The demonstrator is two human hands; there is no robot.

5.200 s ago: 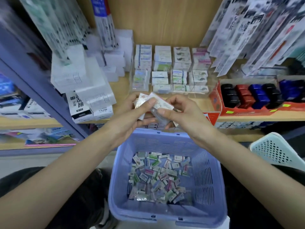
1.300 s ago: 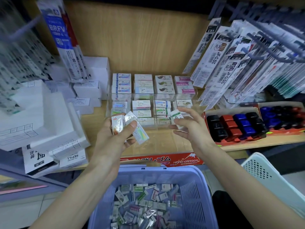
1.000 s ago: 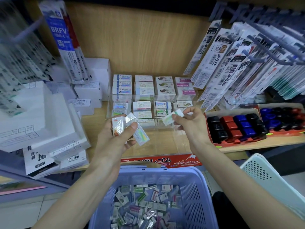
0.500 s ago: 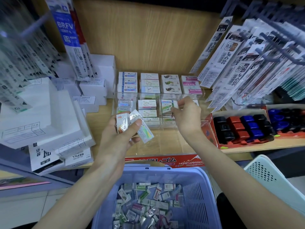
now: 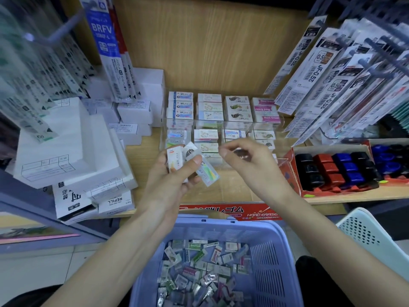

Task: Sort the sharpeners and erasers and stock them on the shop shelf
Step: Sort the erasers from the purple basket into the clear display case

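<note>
mostly wooden shelf (image 5: 141,160), stacked erasers (image 5: 221,114), lilac basket (image 5: 281,262)

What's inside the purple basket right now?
The purple basket holds a loose, mixed pile of small wrapped erasers lying at all angles across its floor. Whatever lies under the top layer is covered. Whether sharpeners are mixed in cannot be told.

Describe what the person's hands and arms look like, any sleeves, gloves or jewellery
Both arms are bare from the lower picture edge up to the wrists: no sleeves show. The left hand and right hand wear no gloves, and no rings, watch or bracelets can be seen. Fingernails look short and unpainted.
</note>
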